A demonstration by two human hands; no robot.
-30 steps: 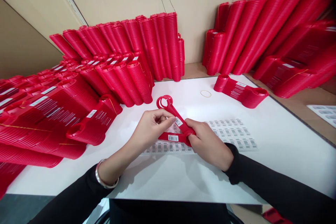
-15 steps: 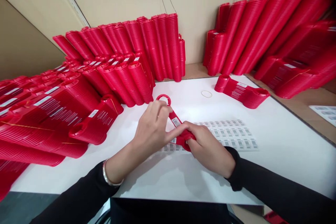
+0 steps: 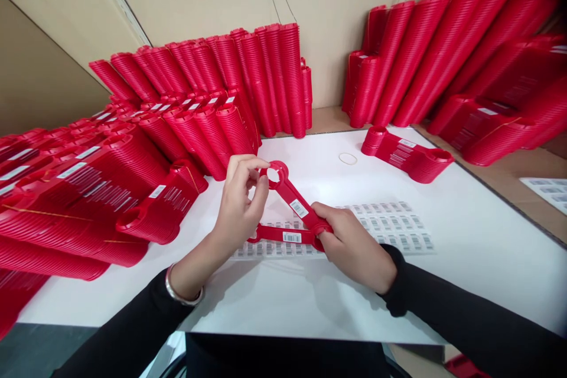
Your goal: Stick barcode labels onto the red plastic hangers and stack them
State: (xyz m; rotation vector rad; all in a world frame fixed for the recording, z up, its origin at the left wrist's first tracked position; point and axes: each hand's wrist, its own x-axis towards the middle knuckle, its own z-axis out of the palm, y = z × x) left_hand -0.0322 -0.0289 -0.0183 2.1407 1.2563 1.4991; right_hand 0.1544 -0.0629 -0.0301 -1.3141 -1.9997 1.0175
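Observation:
Two flat red plastic pieces with ring-shaped ends fan out in a V from my right hand (image 3: 354,245), which is closed on their near right ends. The upper red plastic piece (image 3: 290,192) slants up to the left, with a white barcode label on its bar. My left hand (image 3: 241,198) has thumb and index finger curled at its far ring. The lower red plastic piece (image 3: 272,233) points left and also carries a barcode label. Beneath both lies a sheet of barcode labels (image 3: 394,224), partly covered by the pieces and my hands.
Stacks of red pieces (image 3: 221,65) crowd the left and back of the white table (image 3: 478,260); more stacks (image 3: 411,65) lean at the back right. A short stack (image 3: 407,153) lies near a loose rubber band (image 3: 348,158). Another label sheet (image 3: 547,189) is at far right.
My left hand has moved left from beside my right thumb to the upper piece's far ring. The two pieces now show spread apart, with the lower one's label uncovered. My right hand stays put.

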